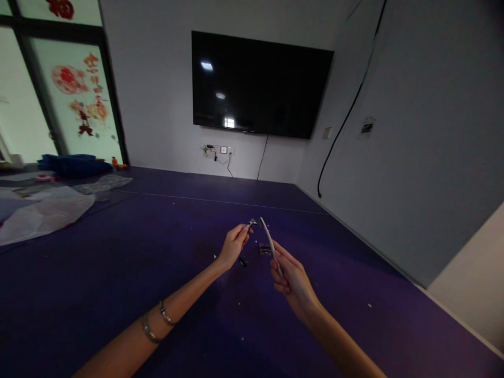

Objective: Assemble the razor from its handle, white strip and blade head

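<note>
My left hand (233,247) is closed around the handle of what looks like a razor (252,222), with a small silver and dark head pointing right. A slim white toothbrush (268,236) is gripped in my right hand (290,275), upright and leaning left. Its dark-bristled head is very close to the razor's head; whether they touch I cannot tell. Below them, on the purple surface (189,310), lies a small dark rectangular piece (265,249), partly behind the toothbrush. Closer to my left wrist is a small black piece (243,261), too small to name.
Several white crumbs dot the purple surface. Plastic sheeting (51,212) and a dark blue cloth bundle (76,164) lie at the far left. A television (260,84) hangs on the back wall, and a black cable (346,113) dangles along the right wall.
</note>
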Demonstrator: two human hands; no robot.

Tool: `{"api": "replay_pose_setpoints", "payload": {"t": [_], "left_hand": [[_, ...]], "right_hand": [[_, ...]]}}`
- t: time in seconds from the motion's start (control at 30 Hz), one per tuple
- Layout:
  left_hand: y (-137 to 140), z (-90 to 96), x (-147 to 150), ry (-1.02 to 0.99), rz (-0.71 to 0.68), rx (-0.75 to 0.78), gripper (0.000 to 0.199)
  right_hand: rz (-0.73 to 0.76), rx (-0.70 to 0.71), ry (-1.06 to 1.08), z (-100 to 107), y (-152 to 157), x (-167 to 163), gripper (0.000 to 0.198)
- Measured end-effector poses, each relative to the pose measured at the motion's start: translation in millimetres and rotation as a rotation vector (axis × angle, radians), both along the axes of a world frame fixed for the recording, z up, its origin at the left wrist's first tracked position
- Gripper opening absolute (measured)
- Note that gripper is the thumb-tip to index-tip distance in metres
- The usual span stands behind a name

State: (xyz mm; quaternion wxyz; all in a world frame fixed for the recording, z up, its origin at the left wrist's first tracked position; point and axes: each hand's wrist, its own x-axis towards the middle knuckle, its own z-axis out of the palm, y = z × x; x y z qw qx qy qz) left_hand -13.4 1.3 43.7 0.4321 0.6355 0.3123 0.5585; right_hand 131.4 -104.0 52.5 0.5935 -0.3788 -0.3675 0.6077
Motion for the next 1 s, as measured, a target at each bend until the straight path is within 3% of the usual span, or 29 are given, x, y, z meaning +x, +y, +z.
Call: {"api": "replay_pose_setpoints", "payload": {"t": [1.0], "left_hand": [[-1.5,-0.6,0.4,0.021,-0.004,0.013,0.032]], "right_hand": [[-0.052,-0.027,-0.015,-8.3,-5.1,3.2,0.050]]}}
